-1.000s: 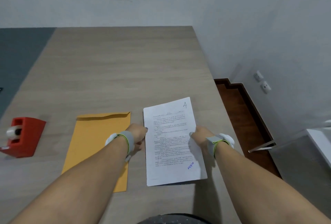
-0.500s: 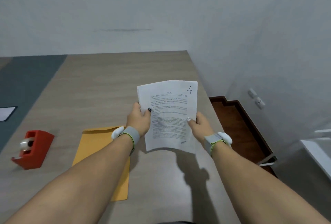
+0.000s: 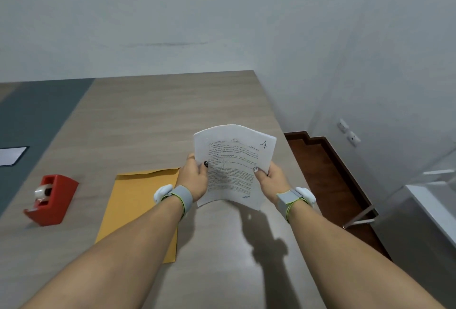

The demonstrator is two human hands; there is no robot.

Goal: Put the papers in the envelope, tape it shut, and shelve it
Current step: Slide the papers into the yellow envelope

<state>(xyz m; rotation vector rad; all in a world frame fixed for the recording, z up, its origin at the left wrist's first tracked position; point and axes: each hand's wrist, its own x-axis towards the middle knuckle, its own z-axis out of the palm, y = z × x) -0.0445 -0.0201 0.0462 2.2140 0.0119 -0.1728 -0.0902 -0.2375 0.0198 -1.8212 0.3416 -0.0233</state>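
A stack of white printed papers (image 3: 233,163), marked "A" at its top right corner, is held up in the air above the wooden table (image 3: 153,121). My left hand (image 3: 195,176) grips its left edge and my right hand (image 3: 270,179) grips its right edge, and the sheets bow slightly. A yellow-brown envelope (image 3: 138,205) lies flat on the table to the left of the papers, partly hidden under my left forearm. A red tape dispenser (image 3: 53,197) with a clear tape roll stands further left.
The table's right edge runs past my right arm, with a dark wooden floor (image 3: 325,185) below. A grey strip (image 3: 37,116) with a white sheet (image 3: 12,155) on it lies at the far left. A white wall stands behind.
Both hands have lifted the papers off the table and raised them upright in front of me. The envelope and dispenser have stayed in place.
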